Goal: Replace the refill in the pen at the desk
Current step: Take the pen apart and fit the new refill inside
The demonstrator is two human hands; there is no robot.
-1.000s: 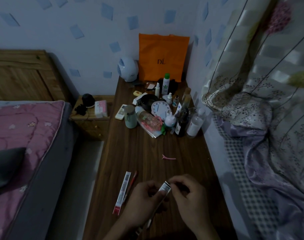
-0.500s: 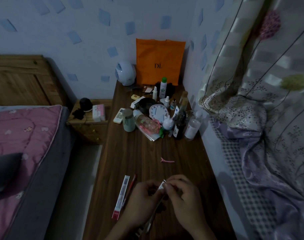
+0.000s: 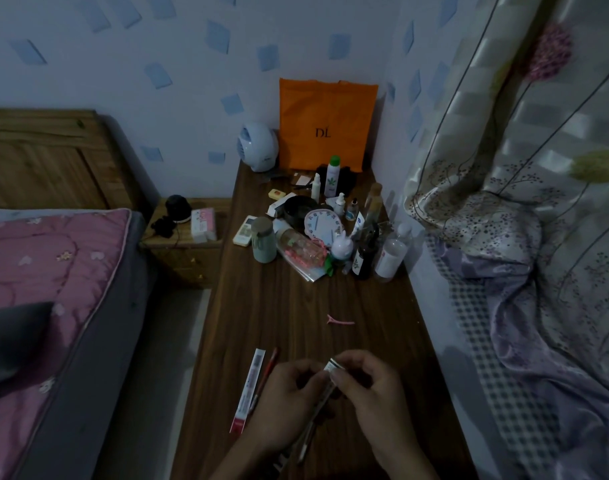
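Both hands meet over the near end of the dark wooden desk (image 3: 296, 306). My left hand (image 3: 282, 400) grips a long thin refill packet (image 3: 316, 410) that slants down toward me. My right hand (image 3: 368, 393) pinches the packet's white top end (image 3: 333, 366) between thumb and fingers. Left of my hands a flat white and red refill packet (image 3: 249, 389) lies on the desk. Beside it lies a red pen (image 3: 266, 372), its lower part hidden by my left hand.
A pink hair clip (image 3: 339, 321) lies mid-desk. Bottles, a clock (image 3: 322, 226), a jar and an orange bag (image 3: 327, 126) crowd the far end. A bed (image 3: 53, 289) is at the left with a nightstand (image 3: 185, 244); curtains and bedding (image 3: 538, 271) lie at the right.
My hands have stayed together on the packet; the right fingers have shifted slightly on its top end. The view has tilted a little.
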